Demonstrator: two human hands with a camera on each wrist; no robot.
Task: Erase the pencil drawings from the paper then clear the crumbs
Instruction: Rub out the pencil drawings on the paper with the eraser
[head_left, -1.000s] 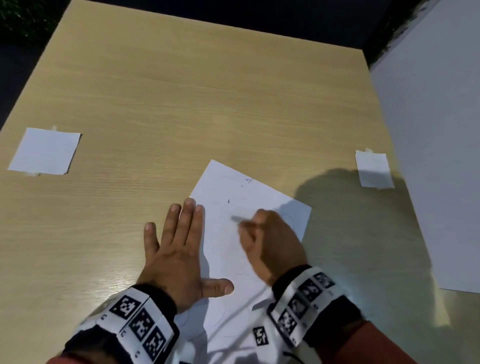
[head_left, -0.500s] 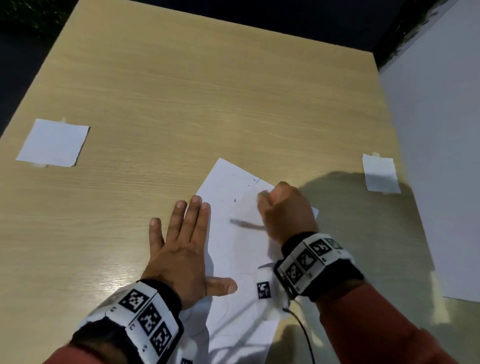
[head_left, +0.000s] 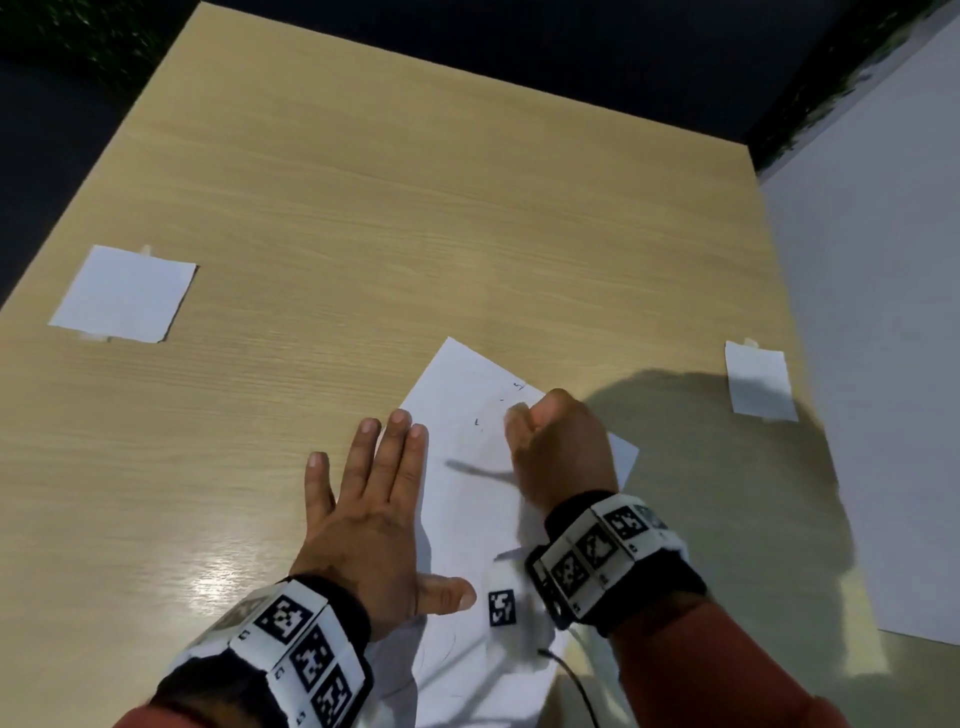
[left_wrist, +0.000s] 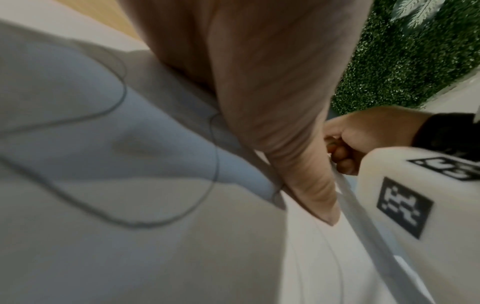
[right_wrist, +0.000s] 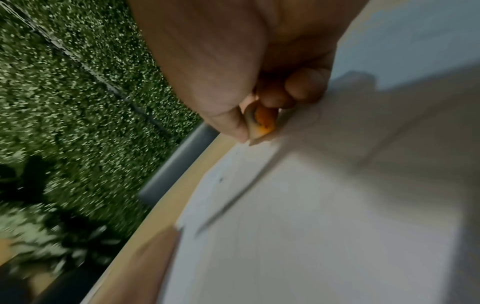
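- The paper lies skewed on the wooden worktop, near its front edge; the sheet's near end runs out of the bottom of the head view.
- The left hand lies flat with straight fingers, spread over the paper's left edge, half on the sheet and half on the worktop, thumb pointing across the sheet.
- The right hand is curled into a fist on the paper's far right part; from the head view what it holds is hidden.
- In the right wrist view the thumb and fingers pinch a small eraser, whitish with an orange face, its tip on the paper; most of it is covered by the fingers.
- A few small dark pencil marks sit just beyond the fist; faint curved lines show near the sheet's front end, hard to make out.
- Crumbs are too small to tell.
- The left wrist view is blurred; it shows a curved pencil outline under the palm.
- Two smaller white sheets lie well apart: one far left, one at the right.
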